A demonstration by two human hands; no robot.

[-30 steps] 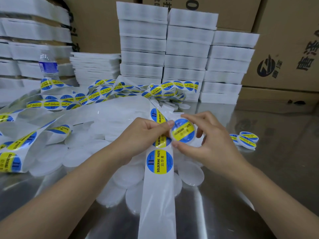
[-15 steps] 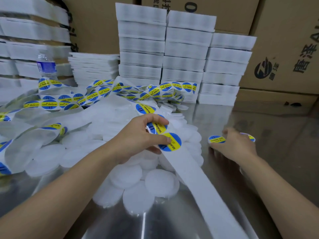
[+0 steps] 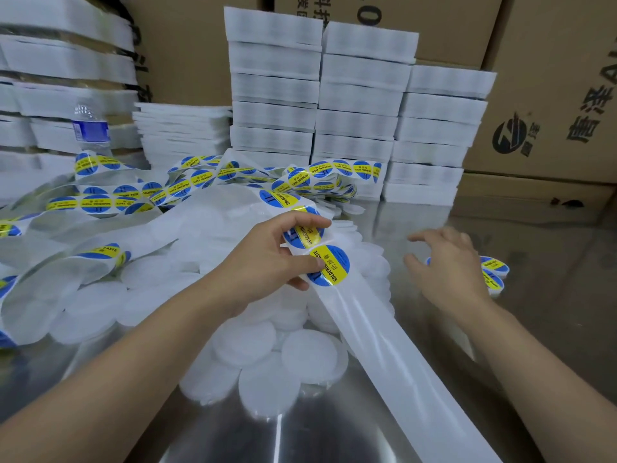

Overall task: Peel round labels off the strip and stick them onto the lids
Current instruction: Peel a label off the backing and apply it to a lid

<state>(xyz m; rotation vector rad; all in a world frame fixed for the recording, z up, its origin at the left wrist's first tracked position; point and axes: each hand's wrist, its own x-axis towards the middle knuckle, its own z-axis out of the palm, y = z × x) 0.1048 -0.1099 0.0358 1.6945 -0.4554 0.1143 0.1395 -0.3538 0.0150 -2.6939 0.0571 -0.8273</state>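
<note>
Next label up, right hand free
The label (image 3: 330, 265) sits at the bend of the strip (image 3: 384, 345), touching your left hand (image 3: 260, 262), which pinches the strip over the blank lids (image 3: 310, 352). Bend it sharply so the edge lifts, then grab a lid. Your right hand (image 3: 447, 269) hangs spread, empty, by the finished lids (image 3: 497, 265); half a second ago it was setting one down there
</note>
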